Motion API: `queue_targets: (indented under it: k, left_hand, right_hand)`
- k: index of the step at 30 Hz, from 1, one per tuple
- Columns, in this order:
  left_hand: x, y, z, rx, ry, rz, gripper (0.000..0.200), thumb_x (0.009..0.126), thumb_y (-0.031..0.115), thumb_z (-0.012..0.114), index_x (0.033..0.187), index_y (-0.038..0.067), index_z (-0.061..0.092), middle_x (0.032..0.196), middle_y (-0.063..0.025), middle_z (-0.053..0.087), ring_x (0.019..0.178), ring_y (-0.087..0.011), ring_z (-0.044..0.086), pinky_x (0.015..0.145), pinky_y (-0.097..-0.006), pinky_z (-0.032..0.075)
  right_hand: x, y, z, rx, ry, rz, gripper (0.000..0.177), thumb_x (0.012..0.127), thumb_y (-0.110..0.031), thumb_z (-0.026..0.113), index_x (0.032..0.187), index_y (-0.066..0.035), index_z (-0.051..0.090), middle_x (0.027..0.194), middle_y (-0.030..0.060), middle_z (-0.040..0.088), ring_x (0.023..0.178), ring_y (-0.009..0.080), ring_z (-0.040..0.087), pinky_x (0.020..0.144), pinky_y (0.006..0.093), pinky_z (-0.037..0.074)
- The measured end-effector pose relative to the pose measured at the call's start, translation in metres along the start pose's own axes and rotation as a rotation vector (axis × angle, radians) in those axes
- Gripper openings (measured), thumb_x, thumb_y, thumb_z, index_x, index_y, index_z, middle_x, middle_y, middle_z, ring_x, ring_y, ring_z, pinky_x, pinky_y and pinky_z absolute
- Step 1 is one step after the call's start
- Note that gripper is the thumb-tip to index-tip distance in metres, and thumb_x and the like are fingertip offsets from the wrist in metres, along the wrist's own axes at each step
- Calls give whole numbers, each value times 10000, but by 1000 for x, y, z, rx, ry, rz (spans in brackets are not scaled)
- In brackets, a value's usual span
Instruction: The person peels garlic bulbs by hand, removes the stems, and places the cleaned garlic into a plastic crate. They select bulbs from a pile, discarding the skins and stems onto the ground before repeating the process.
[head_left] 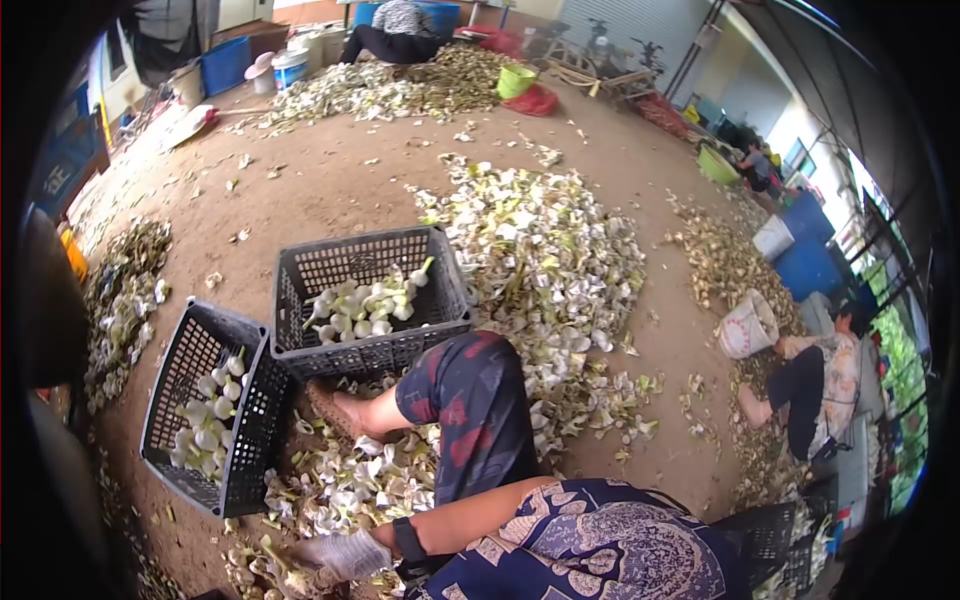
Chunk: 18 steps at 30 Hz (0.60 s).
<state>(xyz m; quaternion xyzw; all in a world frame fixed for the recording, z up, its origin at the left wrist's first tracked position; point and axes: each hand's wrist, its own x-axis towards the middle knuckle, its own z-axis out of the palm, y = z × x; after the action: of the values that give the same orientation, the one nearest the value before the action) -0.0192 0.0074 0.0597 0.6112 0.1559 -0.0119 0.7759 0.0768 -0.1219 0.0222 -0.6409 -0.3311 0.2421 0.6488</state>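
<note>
My right hand (338, 556), in a whitish knit glove with a dark band at the wrist, is low in the view. It reaches down among garlic bulbs and husks (262, 570). Its fingers look curled in, but what is between them is hidden. My left hand is out of the picture. In front of my bent leg stands a black plastic crate (372, 242) with peeled white garlic bulbs (365, 306) inside. A second black crate (258, 425), angled beside the first, also holds white garlic bulbs (208, 420).
A large heap of garlic peelings (550, 250) lies right of the crates. Farther right, a person (825, 390) sits by a white bucket (747, 325). Another person (400, 28) sits at the back heap near a green basket (515, 81). Blue bins (226, 66) stand back left.
</note>
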Motion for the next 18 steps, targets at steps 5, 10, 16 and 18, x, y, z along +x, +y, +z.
queue_targets:
  k: [5,10,16,18]
  left_hand:
    - [12,13,31,492,70,381,654,782,132,705,1290,-75,350,1134,-193,529,969,-248,527,831,-345,449]
    - [-1,28,50,987,81,805,664,717,198,769,1221,-75,434,1132,-231,514,975,-344,535,849,-406,451]
    - [-7,12,35,1086,99,1030,649,706,170,782,1205,-71,442,1100,-237,515,963,-369,537,831,-433,463]
    - [-13,8,31,963,104,783,619,712,166,777,1185,-67,454,1096,-231,518,961,-372,536,827,-435,465]
  right_hand:
    - [-17,-37,-42,469,407,328,336,830,-337,579,945,-22,593,688,184,598,626,314,574,562,400,439]
    - [-43,-81,-31,-232,450,159,381,805,-341,592,732,32,568,650,238,549,601,375,553,545,411,426]
    - [-29,-38,-19,-377,383,63,341,802,-304,567,721,26,534,641,212,524,611,373,539,531,420,407]
    - [-30,-36,-15,-462,355,101,323,797,-288,567,719,24,539,650,217,530,628,382,544,534,421,410]
